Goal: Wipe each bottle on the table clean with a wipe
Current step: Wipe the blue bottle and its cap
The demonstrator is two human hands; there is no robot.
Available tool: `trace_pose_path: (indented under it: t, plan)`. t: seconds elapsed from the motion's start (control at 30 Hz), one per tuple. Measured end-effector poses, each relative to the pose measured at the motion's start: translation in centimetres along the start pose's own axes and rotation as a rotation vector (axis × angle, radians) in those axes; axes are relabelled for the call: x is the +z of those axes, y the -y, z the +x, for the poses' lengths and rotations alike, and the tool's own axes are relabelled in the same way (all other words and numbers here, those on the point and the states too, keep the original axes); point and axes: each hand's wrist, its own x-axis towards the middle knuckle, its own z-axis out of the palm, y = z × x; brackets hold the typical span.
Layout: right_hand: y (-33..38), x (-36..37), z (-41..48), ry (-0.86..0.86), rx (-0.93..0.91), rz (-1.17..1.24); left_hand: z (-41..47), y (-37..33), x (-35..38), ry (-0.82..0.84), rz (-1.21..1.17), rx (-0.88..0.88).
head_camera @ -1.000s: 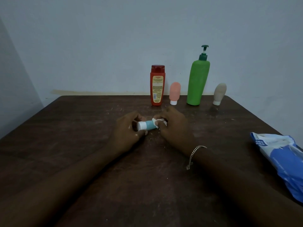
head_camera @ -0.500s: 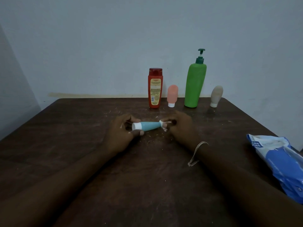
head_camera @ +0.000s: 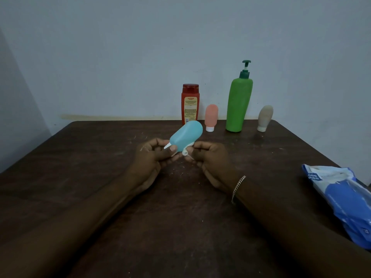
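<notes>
Blue bottle is held up off the table, white cap end down in the left hand, rounded bottom tilted up and away to the right. Left fingers curl round the cap end from behind, with the thumb pressed on the near side of the lower body; firm grip. Right hand sits just right of it, fingers curled, pinching a small bunched white wipe at the bottle's lower right edge, between the right fingertips and the left thumb. Wipe looks to be touching the bottle, but contact is partly hidden by fingers, so not sure. The two hands nearly meet under the bottle. Thin chain bracelet on the right wrist. Beyond the fingertips, at the far table edge by the wall: red bottle upright, its base covered by the blue bottle's top; pink bottle cap down just right of it; green bottle with pump upright further right; beige bottle cap down, rightmost. All four are well apart from both hands. Blue-and-white pack of wipes lies on the table well right of the right hand, cut off by the frame edge. White flecks on the table under and around the fingers.
</notes>
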Motion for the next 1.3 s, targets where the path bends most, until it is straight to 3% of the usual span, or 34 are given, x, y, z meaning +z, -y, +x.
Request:
trace_pose_path:
  t: [0.13, 0.33, 0.63, 0.8, 0.93, 1.03, 1.17, 1.3]
  plan:
    - [0.1, 0.3, -0.2, 0.019, 0.035, -0.074, 0.2, 0.1, -0.3, -0.05, 0.032, 0.033]
    - [0.9, -2.0, 0.7, -0.243, -0.078, -0.05, 0.6, 0.0, -0.7, -0.115, 0.113, 0.059]
    - [-0.7, 0.7, -0.7, 0.092, -0.128, -0.471, 0.2, 0.2, -0.5, -0.068, 0.143, 0.023]
    - [0.2, 0.1, -0.5, -0.032, -0.287, -0.676, -0.1, -0.3, -0.3, -0.075, 0.247, 0.026]
    - [0.8, -0.7, -0.6, -0.18, -0.614, -0.804, -0.3, -0.8, -0.1, -0.077, 0.468, -0.067]
    - [1.1, -0.2, -0.8, -0.057, -0.806, -1.024, -0.5, -0.9, -0.2, -0.032, 0.608, -0.06]
    - [0.9, 0.6, -1.2, 0.152, -0.852, -1.288, -0.7, -0.9, 0.1, -0.02, 0.858, -0.008]
    - [1.2, 1.0, -1.1, 0.18, -0.827, -1.38, -0.9, -1.3, 0.2, -0.036, 1.309, 0.192]
